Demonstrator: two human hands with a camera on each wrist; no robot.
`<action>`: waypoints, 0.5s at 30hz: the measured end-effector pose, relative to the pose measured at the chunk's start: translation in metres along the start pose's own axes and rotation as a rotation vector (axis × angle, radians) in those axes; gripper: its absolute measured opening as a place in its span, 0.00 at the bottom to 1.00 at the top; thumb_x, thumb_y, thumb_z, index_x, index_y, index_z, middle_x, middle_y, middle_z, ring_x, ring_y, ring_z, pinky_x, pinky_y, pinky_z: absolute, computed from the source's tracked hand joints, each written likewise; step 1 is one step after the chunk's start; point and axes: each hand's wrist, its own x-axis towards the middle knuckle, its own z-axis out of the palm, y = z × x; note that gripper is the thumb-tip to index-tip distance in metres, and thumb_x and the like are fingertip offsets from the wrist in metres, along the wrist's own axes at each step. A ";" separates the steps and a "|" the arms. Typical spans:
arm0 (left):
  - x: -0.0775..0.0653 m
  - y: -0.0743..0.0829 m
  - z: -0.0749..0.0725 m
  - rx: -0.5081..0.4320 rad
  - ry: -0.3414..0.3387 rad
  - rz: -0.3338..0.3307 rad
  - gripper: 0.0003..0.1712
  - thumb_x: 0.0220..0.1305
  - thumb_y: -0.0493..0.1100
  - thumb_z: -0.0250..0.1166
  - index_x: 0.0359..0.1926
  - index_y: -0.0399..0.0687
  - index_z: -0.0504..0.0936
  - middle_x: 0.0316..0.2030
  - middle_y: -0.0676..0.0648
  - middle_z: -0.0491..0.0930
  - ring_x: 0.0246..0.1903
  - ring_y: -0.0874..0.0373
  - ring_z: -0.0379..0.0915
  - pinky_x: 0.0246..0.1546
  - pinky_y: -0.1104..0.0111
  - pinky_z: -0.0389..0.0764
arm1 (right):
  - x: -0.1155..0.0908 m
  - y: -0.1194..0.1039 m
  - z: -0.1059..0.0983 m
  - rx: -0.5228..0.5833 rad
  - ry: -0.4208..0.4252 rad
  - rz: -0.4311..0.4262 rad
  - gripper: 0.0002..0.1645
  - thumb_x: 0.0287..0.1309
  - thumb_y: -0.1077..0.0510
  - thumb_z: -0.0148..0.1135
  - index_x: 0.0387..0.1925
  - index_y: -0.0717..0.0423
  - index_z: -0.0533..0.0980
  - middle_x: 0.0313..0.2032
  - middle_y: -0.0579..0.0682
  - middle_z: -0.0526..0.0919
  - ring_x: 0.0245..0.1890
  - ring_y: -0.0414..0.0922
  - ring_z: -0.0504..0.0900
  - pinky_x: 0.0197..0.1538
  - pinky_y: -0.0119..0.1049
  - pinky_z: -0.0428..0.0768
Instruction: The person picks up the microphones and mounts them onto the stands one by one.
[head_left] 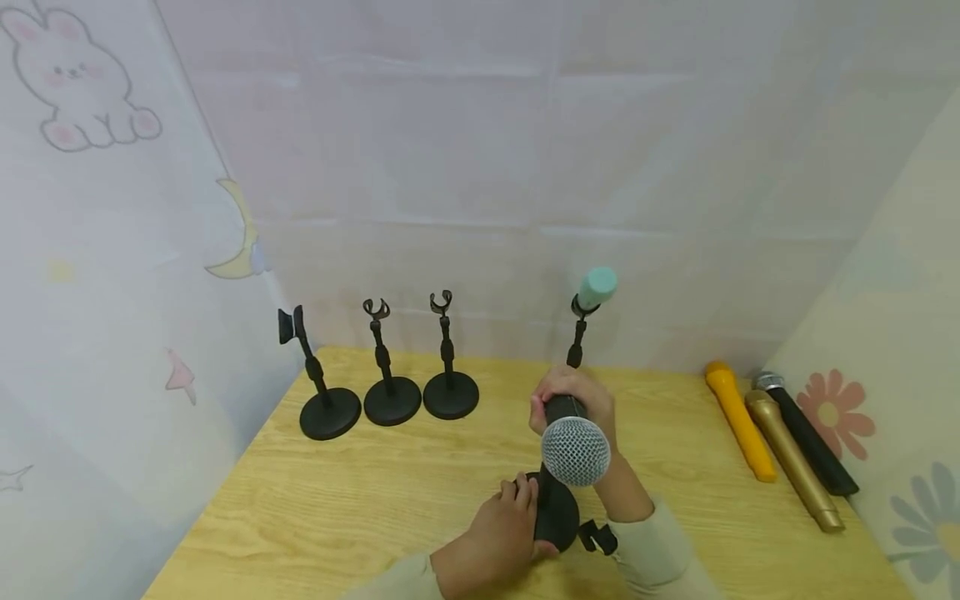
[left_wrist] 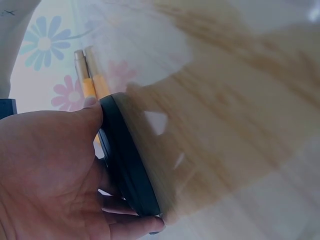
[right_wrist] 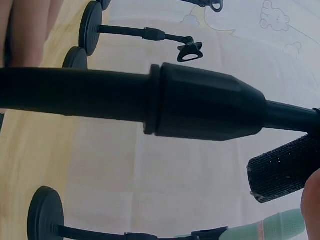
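My right hand (head_left: 577, 396) grips a black microphone (head_left: 576, 450) with a silver mesh head, at the top of a black desk stand (head_left: 557, 517). The mesh head faces the head camera. In the right wrist view, the stand's pole (right_wrist: 210, 102) runs across the middle, and a dark textured end of the microphone (right_wrist: 277, 172) shows beside a finger. My left hand (head_left: 498, 529) holds the stand's round base. The left wrist view shows thumb and fingers around the rim of that base (left_wrist: 127, 155). The clip at the stand's top is hidden by my right hand.
A loose black clip (head_left: 598, 537) lies right of the base. Three stands without microphones, including one stand (head_left: 392, 400), line the back left. Behind my right hand, another stand bears a teal microphone (head_left: 597, 286). Orange (head_left: 741, 421), gold (head_left: 795, 458) and black microphones (head_left: 813, 442) lie at right.
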 end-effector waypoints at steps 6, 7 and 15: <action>-0.002 0.000 0.003 0.002 0.011 0.022 0.53 0.66 0.81 0.39 0.75 0.48 0.68 0.69 0.47 0.70 0.62 0.53 0.72 0.52 0.76 0.80 | -0.009 -0.001 0.002 -0.004 -0.001 0.016 0.12 0.57 0.63 0.68 0.26 0.67 0.74 0.23 0.55 0.79 0.22 0.46 0.79 0.35 0.31 0.82; -0.002 0.000 0.003 -0.005 0.005 0.026 0.53 0.66 0.81 0.39 0.75 0.48 0.67 0.69 0.46 0.70 0.62 0.53 0.71 0.52 0.76 0.80 | -0.011 -0.001 0.002 -0.006 0.000 0.016 0.12 0.57 0.62 0.68 0.26 0.67 0.74 0.23 0.55 0.79 0.22 0.46 0.79 0.35 0.31 0.82; -0.002 -0.002 0.000 0.014 -0.002 0.017 0.53 0.65 0.81 0.39 0.75 0.50 0.66 0.70 0.48 0.69 0.62 0.54 0.70 0.52 0.76 0.79 | -0.013 0.000 0.000 -0.088 -0.028 0.062 0.15 0.60 0.58 0.68 0.28 0.66 0.75 0.26 0.55 0.81 0.26 0.47 0.81 0.42 0.28 0.82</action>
